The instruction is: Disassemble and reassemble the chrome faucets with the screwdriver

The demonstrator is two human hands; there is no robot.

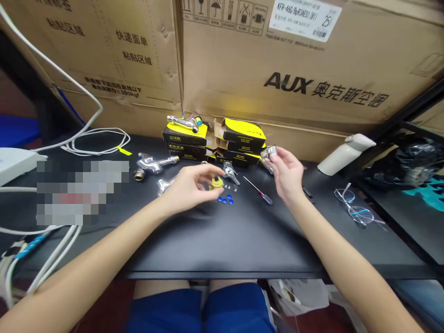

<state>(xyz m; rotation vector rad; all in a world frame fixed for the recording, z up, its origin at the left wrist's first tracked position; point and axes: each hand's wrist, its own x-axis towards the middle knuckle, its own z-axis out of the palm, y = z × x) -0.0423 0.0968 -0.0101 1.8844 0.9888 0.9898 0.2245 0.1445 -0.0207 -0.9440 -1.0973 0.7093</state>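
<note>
Both hands raised above a black tabletop (222, 245), neither resting on it. Left hand (189, 189) closed in a pinch on a small yellow round fitting (217, 182), held just over the table near its middle. Right hand (284, 173) half open, with thumb and fingertips gripping a short chrome fitting (268, 152) up beside the box stack, well apart from the left hand.

Just below the yellow fitting, a small cluster of round blue caps (225, 199); beside them, tiny screws (231, 186), and just above those, a chrome lever handle (229, 172). Between the hands and slightly lower, a screwdriver with a red and blue handle (259, 191) lying on the table. Partly behind the left hand, a curved chrome piece (164, 185); farther left, a chrome and brass faucet (152, 163) lying on its side. Behind, stacked black and yellow boxes (243, 136), with another chrome faucet (182, 123) on top, against a cardboard carton (277, 60). Off to the right, a white bottle (347, 154) lying tilted and a pair of glasses (354, 208).
</note>
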